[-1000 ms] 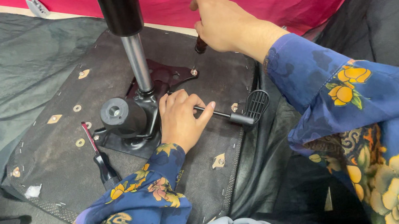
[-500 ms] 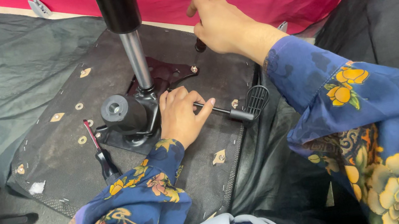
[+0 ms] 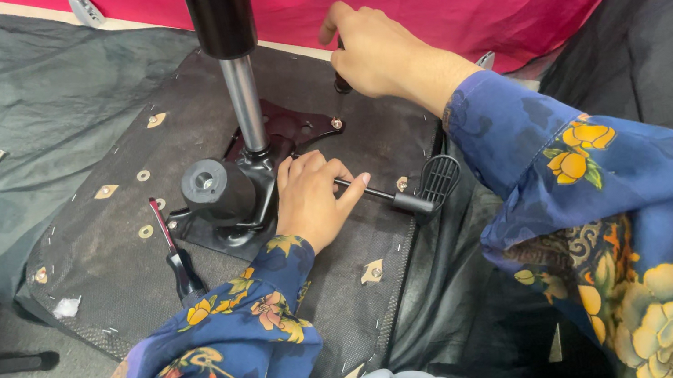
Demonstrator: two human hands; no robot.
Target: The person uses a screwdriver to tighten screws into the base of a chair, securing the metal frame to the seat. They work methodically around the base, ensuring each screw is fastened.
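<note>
An upturned chair seat (image 3: 97, 251), its underside covered in dark stapled fabric, lay flat with a black metal tilt mechanism (image 3: 248, 189) bolted near its middle. From the mechanism rose a chrome gas-lift rod (image 3: 247, 105) topped by a black cylinder (image 3: 218, 7), and a thick black round knob (image 3: 207, 186) stuck out toward the seat's left edge. A thin black lever (image 3: 404, 197) with a ribbed paddle end ran from the mechanism toward the seat's right edge.

The left hand (image 3: 311, 197) rested palm-down on the mechanism, fingers curled loosely over its plate and the inner end of the lever; its grip looked light, more a steadying press than a closed fist. The right hand (image 3: 374, 54) reached over the far side of the seat, its grip closed round the dark handle of a small tool (image 3: 341, 83) stood upright at the far corner of the mechanism's plate. A red-and-black screwdriver (image 3: 176, 257) lay on the seat near its left edge, just beside the knob. Both arms wore blue floral sleeves.
</note>
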